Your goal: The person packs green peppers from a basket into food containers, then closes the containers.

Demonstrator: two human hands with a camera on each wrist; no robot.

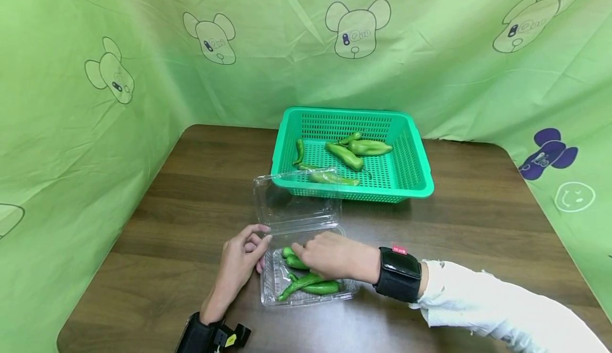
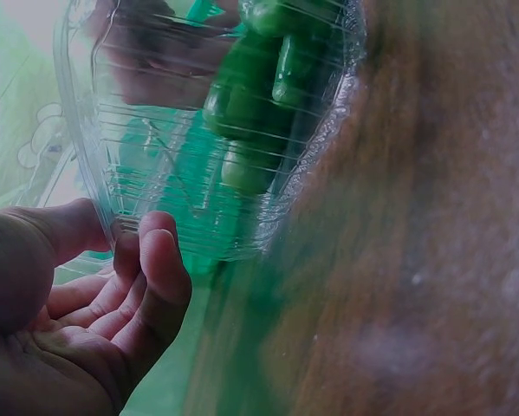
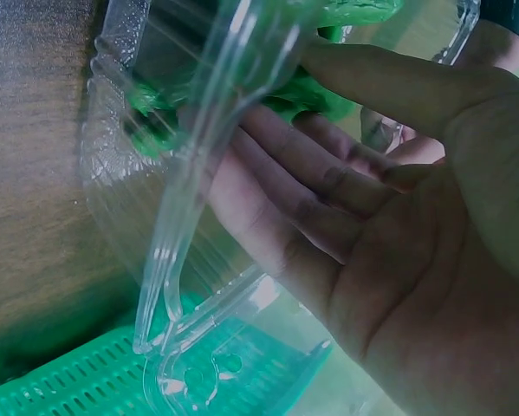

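Clear glossy plastic clamshell (image 1: 296,220); perforated green plastic basket (image 1: 406,183); matt wood-grain table (image 1: 191,194); creased cloth backdrop (image 1: 268,50).

A white ribbed sleeve (image 1: 483,302) was worn on the right arm behind a black wrist unit (image 1: 399,273) with a red tag, and a black yellow-labelled strap unit (image 1: 210,337) on the left wrist.
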